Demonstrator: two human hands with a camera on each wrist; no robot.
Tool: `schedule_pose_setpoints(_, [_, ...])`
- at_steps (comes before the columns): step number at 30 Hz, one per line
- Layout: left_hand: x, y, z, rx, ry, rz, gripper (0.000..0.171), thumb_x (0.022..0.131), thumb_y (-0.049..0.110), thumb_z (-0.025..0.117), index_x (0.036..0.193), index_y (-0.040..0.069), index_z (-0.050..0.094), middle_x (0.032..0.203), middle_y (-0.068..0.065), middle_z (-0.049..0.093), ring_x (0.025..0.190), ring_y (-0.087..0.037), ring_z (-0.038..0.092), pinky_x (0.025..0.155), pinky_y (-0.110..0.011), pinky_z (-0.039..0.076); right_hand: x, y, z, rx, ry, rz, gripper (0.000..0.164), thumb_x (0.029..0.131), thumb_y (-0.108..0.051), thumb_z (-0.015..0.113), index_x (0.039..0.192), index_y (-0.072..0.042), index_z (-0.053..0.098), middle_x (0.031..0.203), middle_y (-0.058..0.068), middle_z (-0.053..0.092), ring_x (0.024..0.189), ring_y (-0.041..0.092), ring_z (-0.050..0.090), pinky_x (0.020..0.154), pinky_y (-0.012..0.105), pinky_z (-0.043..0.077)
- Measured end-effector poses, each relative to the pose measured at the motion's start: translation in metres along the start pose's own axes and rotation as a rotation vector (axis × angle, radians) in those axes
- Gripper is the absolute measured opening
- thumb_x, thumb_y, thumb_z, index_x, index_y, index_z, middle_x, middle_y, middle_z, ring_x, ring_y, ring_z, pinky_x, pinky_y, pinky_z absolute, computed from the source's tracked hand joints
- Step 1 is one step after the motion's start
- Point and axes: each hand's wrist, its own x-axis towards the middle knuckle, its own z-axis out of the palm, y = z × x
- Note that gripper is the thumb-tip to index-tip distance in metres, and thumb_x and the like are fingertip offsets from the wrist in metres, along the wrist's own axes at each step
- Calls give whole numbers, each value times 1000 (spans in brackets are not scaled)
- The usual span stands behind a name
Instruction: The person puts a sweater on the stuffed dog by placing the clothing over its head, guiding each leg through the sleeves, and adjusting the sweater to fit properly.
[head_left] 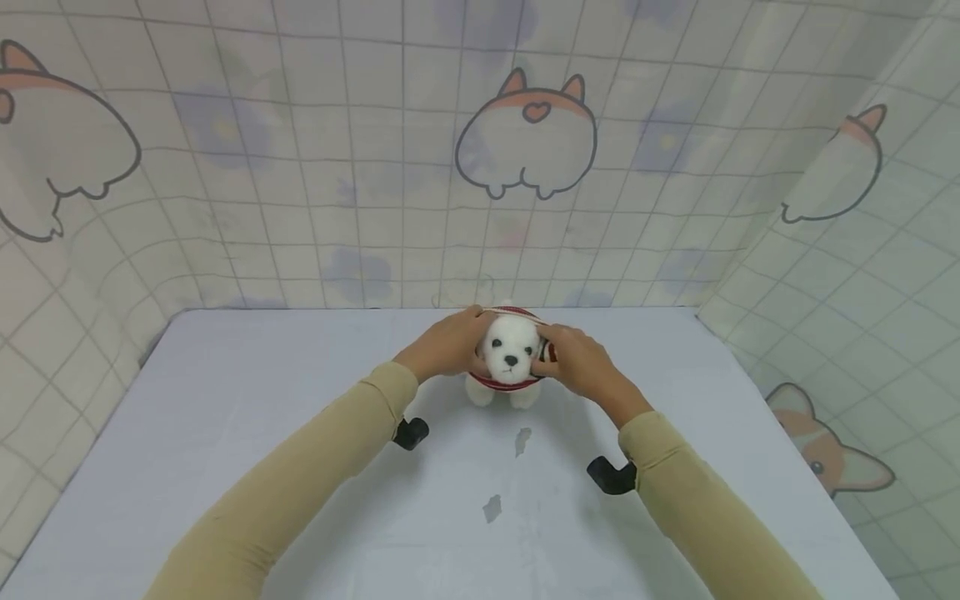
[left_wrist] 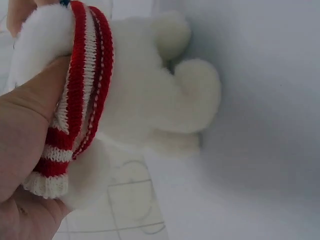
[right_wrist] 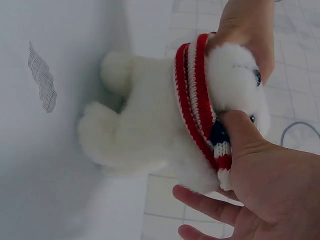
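Observation:
A white plush dog (head_left: pixel 512 354) stands on the table at the far side, facing the camera. Round its neck and the back of its head runs a red and white striped knitted garment (left_wrist: pixel 82 80) with a small navy patch (right_wrist: pixel 218 133). My left hand (head_left: pixel 450 342) grips the knit at one side of the head, its thumb tucked between fur and band. On the other side my right hand (head_left: pixel 577 358) pinches the knit, thumb against the dog's cheek and a couple of fingers spread outward. The plush body (right_wrist: pixel 145 115) and legs show bare below the band.
The table has a white cover (head_left: pixel 420 533) with two small grey torn-looking patches (head_left: pixel 522 442) in front of the dog. Patterned curtain-like sheets (head_left: pixel 405 167) with cartoon corgis stand behind and at both sides. Black wrist mounts (head_left: pixel 611 477) jut below the sleeves.

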Motion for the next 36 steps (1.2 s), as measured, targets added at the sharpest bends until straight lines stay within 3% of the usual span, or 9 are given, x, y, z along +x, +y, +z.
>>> schedule_pose_setpoints(9, [1, -9, 5, -204, -4, -6, 77, 78, 25, 80, 142, 8, 41, 131, -11, 51, 118, -25, 54, 102, -42, 47, 3, 13, 13, 189, 12, -46, 63, 92, -22, 65, 146, -3, 38, 146, 18, 46, 131, 34, 47, 103, 51, 44])
schedule_pose_setpoints(17, [7, -19, 14, -354, 0, 30, 76, 78, 21, 80, 141, 6, 40, 136, -11, 50, 124, -25, 49, 106, -43, 43, 8, 22, 23, 293, 48, -84, 57, 91, -17, 65, 142, -4, 42, 142, 18, 49, 121, 33, 52, 97, 51, 48])
schedule_pose_setpoints(22, [8, -24, 19, -430, 5, 33, 76, 78, 18, 80, 140, 7, 39, 137, -11, 48, 126, -25, 47, 108, -44, 41, 8, 25, 27, 370, 46, -72, 57, 91, -18, 63, 143, -8, 41, 142, 17, 48, 123, 34, 51, 99, 53, 47])
schedule_pose_setpoints(29, [10, -29, 24, -604, -12, -1, 77, 78, 20, 79, 142, 13, 38, 139, -7, 47, 129, -24, 45, 110, -46, 39, 10, 30, 35, 495, 40, -18, 52, 92, -20, 61, 140, -16, 44, 142, 15, 48, 124, 34, 49, 100, 55, 45])
schedule_pose_setpoints(36, [10, -34, 32, -751, -23, -63, 72, 74, 9, 76, 136, 20, 41, 132, -3, 51, 122, -22, 48, 107, -46, 41, 13, 33, 43, 617, 46, 5, 50, 92, -17, 59, 139, -17, 45, 141, 14, 47, 125, 32, 46, 102, 54, 43])
